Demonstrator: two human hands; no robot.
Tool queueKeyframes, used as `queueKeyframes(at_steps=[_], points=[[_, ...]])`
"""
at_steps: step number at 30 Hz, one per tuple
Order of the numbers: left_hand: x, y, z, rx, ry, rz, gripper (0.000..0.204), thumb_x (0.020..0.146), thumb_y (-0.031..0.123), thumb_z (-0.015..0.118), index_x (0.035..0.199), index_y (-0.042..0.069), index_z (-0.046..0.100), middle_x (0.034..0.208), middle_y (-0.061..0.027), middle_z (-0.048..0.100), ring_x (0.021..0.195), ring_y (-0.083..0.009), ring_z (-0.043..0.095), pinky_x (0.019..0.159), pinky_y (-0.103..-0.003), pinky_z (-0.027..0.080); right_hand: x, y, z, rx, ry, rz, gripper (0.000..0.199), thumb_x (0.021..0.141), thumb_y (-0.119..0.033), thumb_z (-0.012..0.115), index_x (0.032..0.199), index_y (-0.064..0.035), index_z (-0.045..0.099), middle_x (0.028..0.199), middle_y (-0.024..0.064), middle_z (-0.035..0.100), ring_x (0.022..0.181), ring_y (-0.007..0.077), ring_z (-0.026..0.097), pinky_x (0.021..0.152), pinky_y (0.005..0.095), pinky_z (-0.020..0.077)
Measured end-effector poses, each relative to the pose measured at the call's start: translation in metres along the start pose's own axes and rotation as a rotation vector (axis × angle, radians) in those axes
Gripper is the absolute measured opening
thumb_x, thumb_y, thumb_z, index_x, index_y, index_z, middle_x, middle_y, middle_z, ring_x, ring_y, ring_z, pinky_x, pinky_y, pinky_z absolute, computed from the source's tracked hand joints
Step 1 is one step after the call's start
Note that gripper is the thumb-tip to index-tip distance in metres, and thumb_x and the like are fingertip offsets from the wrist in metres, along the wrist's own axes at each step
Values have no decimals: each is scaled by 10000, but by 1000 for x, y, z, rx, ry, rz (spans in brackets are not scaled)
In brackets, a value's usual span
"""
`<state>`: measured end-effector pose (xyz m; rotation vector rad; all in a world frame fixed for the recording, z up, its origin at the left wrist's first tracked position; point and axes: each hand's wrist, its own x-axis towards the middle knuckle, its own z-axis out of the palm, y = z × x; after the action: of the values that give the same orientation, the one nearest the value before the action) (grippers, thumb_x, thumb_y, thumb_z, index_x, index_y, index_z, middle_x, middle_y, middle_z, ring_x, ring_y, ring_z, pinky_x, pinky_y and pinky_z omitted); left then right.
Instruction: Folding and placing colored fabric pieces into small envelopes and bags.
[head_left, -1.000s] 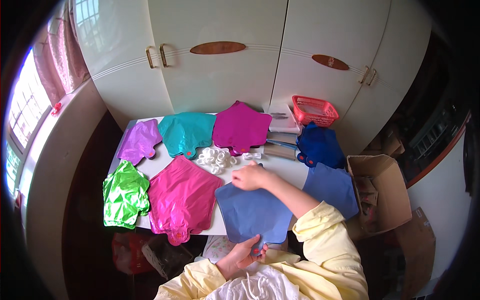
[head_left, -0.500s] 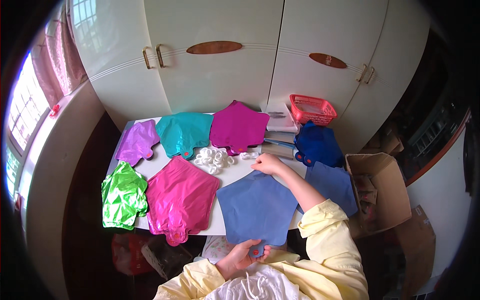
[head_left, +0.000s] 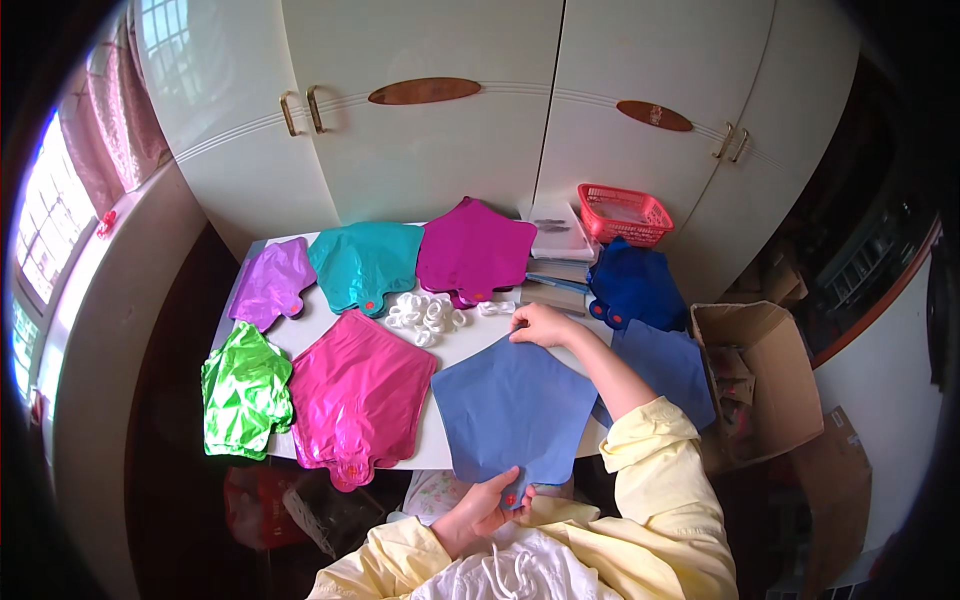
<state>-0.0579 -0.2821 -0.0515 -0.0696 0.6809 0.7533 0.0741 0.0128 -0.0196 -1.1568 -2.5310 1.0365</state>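
– Where is the blue sheet (head_left: pixel 513 412)?
– It lies between the left hand (head_left: pixel 483 507), which pinches its six o'clock end, and the right hand (head_left: pixel 543 326), which pinches its twelve o'clock corner.

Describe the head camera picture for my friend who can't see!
A person's left hand grips the bottom tab of a blue five-cornered sheet while the right hand pinches its top. On the white table lie a pink sheet, a green sheet, a teal sheet and white rings.
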Motion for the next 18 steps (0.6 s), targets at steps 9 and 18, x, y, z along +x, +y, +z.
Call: queueKeyframes(at_steps=[9,18], points=[[-1,2,2,83,10,101,193,977,197,457,958,14,514,824,-91,596,703,-169,566,670,-316,499,-11,-26,16,-157,331,17,272,744,-192,714,938,-43,596,900,122,611,880,283,603,750,370,481],[4,1,0,45,33,77,199,978,200,460,959,14,527,822,-90,599,700,-165,563,670,-323,498,-107,-79,92,-414,381,-219,393,801,-306,656,1125,-111,545,1150,113,515,1098,297,492,932,447,394]])
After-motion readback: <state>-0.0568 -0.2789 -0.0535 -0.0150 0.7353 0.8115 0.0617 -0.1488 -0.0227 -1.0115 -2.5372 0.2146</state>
